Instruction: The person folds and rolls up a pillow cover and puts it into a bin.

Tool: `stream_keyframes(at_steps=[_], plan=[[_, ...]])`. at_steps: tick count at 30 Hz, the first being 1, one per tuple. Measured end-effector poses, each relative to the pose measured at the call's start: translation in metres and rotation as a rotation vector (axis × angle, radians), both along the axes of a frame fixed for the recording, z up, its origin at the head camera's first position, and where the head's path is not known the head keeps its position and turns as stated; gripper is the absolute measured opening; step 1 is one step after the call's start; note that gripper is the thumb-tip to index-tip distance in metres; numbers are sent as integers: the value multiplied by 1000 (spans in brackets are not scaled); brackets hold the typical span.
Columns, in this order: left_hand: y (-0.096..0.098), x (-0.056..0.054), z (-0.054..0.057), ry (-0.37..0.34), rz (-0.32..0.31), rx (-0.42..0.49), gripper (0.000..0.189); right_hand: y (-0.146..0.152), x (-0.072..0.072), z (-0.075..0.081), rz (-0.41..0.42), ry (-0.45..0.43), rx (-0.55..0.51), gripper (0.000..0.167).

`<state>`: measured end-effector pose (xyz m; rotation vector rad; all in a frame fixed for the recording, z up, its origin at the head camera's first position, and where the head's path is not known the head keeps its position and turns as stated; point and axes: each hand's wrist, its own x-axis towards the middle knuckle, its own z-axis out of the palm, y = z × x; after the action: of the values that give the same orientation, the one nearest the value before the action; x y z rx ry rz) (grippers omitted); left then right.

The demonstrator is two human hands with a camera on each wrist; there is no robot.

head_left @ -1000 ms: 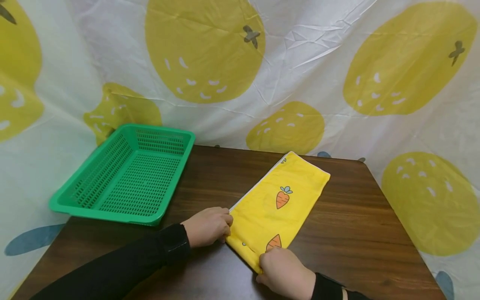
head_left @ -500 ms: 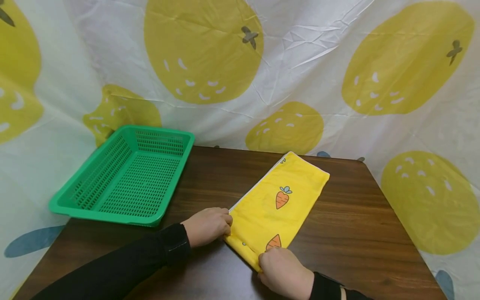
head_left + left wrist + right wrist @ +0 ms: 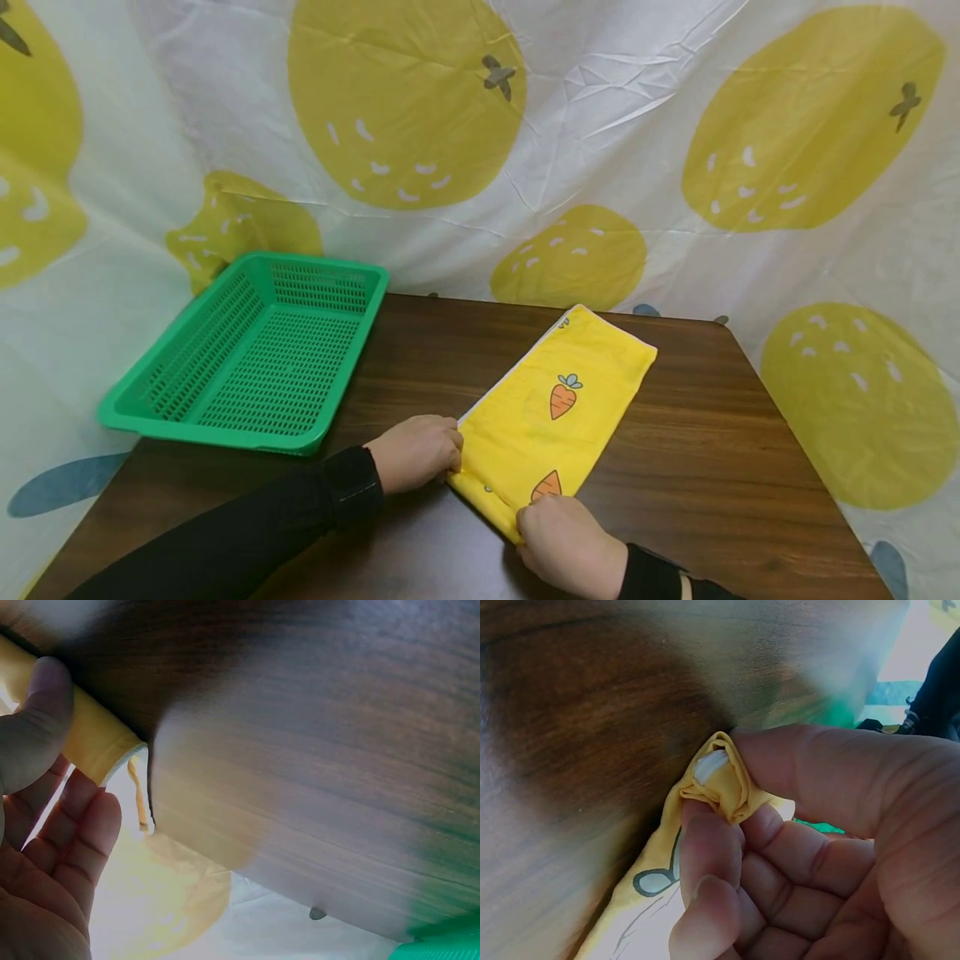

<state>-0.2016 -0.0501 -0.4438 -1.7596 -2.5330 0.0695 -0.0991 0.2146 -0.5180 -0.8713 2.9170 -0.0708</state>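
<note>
A yellow cloth (image 3: 558,408) printed with orange carrots lies folded into a long strip, slanting across the brown table. Its near end is rolled or folded over. At the left corner of that end, my left hand (image 3: 420,452) pinches the cloth between thumb and fingers; the left wrist view shows the thumb (image 3: 49,690) on the yellow fold (image 3: 101,739). My right hand (image 3: 570,542) grips the near right corner and covers part of a carrot print. In the right wrist view, thumb and fingers pinch the bunched corner (image 3: 720,780), where a bit of white shows.
A green plastic basket (image 3: 288,367) with slotted walls stands on the table's left, beyond my left forearm. The wooden table (image 3: 712,450) ends at the back against a white curtain (image 3: 585,158) with large yellow fruit prints.
</note>
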Motion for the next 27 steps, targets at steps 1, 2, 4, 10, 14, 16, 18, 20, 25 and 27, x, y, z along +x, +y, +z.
stream_keyframes(at_steps=[1,2,4,10,14,16,18,20,25,27], plan=[[0,0,0,-4,3,1,13,-1,1,4,2,-3,-6,34],[0,0,0,-5,5,-1,12,-1,1,4,10,7,-11,32],[0,0,0,-11,8,-4,12,-4,3,14,18,7,-21,31],[-1,1,2,-11,13,-9,12,-11,9,38,5,-28,-25,31],[-2,2,2,17,6,-3,13,-17,16,61,-7,-33,-5,33],[-4,2,1,37,0,4,13,-23,21,78,-25,-62,8,34],[-5,3,0,52,-4,12,13,-27,24,92,-44,-86,18,36],[-6,4,0,55,-4,19,13,-28,25,95,-46,-97,22,36],[-8,4,1,-29,20,16,11,-28,25,97,-44,-148,16,37],[-8,3,2,-95,41,12,10,-27,24,97,-45,-183,4,37]])
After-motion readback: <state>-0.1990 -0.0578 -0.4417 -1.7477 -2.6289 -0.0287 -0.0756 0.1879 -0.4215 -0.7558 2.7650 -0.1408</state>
